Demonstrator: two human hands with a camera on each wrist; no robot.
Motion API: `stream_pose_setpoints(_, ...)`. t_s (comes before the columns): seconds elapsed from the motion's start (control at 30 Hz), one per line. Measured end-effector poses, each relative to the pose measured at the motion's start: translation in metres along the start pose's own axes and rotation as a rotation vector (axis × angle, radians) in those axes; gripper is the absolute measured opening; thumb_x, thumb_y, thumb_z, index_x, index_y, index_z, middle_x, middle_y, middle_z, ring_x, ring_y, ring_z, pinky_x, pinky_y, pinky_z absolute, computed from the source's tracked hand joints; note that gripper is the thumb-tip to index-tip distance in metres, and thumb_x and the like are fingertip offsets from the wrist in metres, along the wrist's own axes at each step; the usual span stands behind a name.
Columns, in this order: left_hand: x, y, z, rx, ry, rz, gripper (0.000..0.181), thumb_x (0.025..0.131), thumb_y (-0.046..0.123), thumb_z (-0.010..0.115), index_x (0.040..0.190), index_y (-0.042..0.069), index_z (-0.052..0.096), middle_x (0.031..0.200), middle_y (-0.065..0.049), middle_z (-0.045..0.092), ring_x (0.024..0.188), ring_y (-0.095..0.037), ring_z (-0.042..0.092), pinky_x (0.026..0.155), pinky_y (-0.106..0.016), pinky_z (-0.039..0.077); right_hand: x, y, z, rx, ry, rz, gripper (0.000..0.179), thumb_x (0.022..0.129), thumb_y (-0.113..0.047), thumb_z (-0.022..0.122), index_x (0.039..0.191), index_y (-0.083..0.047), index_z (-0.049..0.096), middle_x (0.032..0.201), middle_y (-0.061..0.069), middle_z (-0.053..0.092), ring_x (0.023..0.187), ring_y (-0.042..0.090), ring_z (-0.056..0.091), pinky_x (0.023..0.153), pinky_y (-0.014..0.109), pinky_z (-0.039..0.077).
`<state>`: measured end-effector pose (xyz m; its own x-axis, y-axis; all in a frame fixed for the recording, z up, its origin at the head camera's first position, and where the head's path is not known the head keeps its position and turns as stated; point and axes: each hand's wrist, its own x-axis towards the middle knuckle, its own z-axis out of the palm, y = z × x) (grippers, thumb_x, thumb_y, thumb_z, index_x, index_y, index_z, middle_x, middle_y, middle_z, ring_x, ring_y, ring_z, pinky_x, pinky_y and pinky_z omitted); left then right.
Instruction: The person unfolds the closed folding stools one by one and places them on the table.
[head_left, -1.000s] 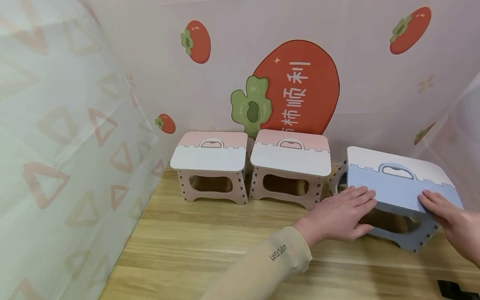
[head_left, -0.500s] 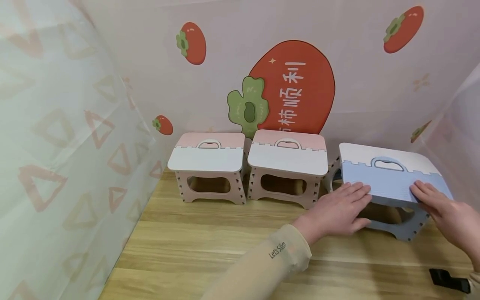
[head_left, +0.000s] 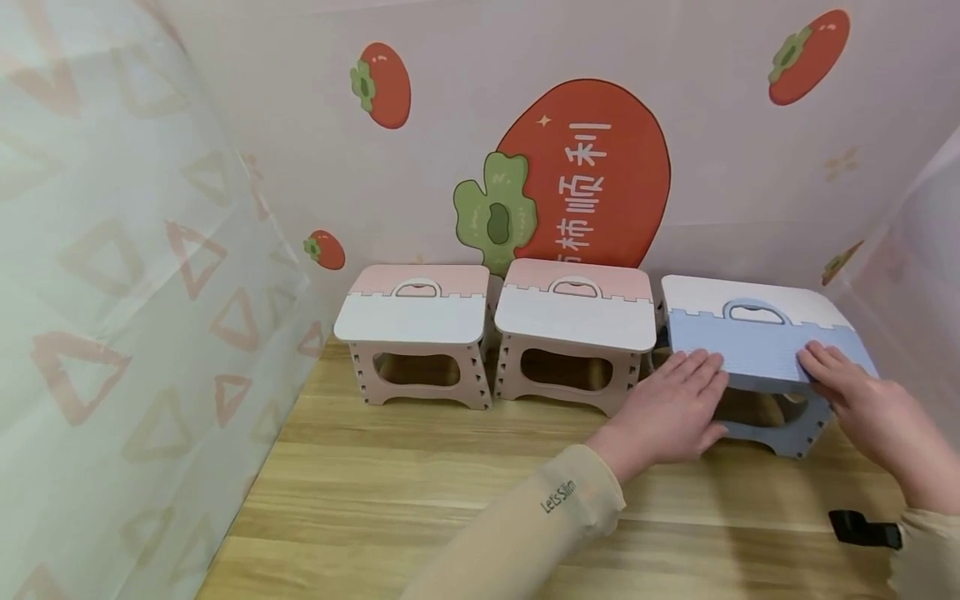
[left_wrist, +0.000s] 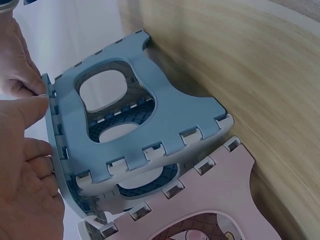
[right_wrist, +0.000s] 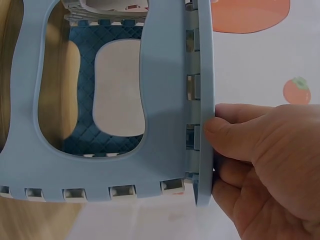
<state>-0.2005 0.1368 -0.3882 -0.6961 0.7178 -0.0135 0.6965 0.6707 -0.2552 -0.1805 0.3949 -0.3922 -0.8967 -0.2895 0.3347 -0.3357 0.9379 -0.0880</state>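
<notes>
Both hands rest on a blue-and-white folding step stool (head_left: 750, 342) standing unfolded at the right of the row. My left hand (head_left: 671, 410) lays its fingers over the left part of the front edge of its top. My right hand (head_left: 873, 400) presses near the right front corner. In the right wrist view, the right thumb (right_wrist: 230, 135) touches the seat's rim; underneath, the side leg panel (right_wrist: 165, 90) shows a large opening. From the left wrist, the blue stool's front panel (left_wrist: 165, 100) stands close to a pink stool (left_wrist: 210, 200).
Two pink-and-white folding stools, one at the left (head_left: 412, 317) and one in the middle (head_left: 577, 321), stand side by side on the wooden table (head_left: 360, 492). Behind hangs a sheet (head_left: 262, 67) printed with persimmons. A black strap (head_left: 862, 529) is near the right sleeve.
The blue stool has slid left and back, closer to the middle pink stool, with both hands staying on it. The pink stools keep their places, while the view shifts slightly.
</notes>
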Motion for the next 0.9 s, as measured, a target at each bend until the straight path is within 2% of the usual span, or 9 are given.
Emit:
stream_pose_setpoints(0.27,0.000,-0.001,0.000,0.031,0.019,-0.018,0.074,0.105,0.064,0.030,0.164,0.021,0.021,0.172,0.001,0.010,0.158,-0.015,0.004,0.128,-0.028,0.000,0.009,-0.001,-0.001,0.020,-0.039,0.030,0.055,0.099,0.008,0.055,0.152,0.005,0.039,0.149,0.035,0.040,0.137,0.054,0.039,0.094,0.075,0.040)
stream_pose_setpoints(0.47,0.001,-0.001,-0.002,0.025,-0.012,-0.029,0.075,0.105,0.064,0.028,0.165,0.021,0.017,0.173,0.001,0.006,0.158,-0.015,0.000,0.127,-0.028,-0.002,0.011,-0.001,-0.001,0.033,-0.040,0.033,0.054,0.100,0.006,0.054,0.151,0.005,0.039,0.149,0.035,0.039,0.139,0.054,0.038,0.095,0.075,0.040)
stream_pose_setpoints(0.67,0.001,-0.001,-0.001,0.017,-0.019,-0.044,0.076,0.105,0.064,0.029,0.165,0.021,0.014,0.173,0.001,0.004,0.158,-0.015,-0.002,0.127,-0.028,-0.002,0.012,-0.001,0.001,0.069,-0.057,0.047,0.051,0.104,0.003,0.050,0.152,0.005,0.036,0.153,0.034,0.035,0.144,0.051,0.031,0.107,0.072,0.031)
stream_pose_setpoints(0.9,0.001,-0.001,0.001,0.007,-0.016,-0.062,0.077,0.105,0.063,0.030,0.165,0.020,0.014,0.173,0.000,0.003,0.158,-0.016,-0.003,0.127,-0.029,-0.003,0.015,0.002,0.005,0.080,-0.023,0.016,0.052,0.102,0.005,0.051,0.152,0.004,0.038,0.153,0.032,0.037,0.145,0.049,0.032,0.105,0.072,0.033)
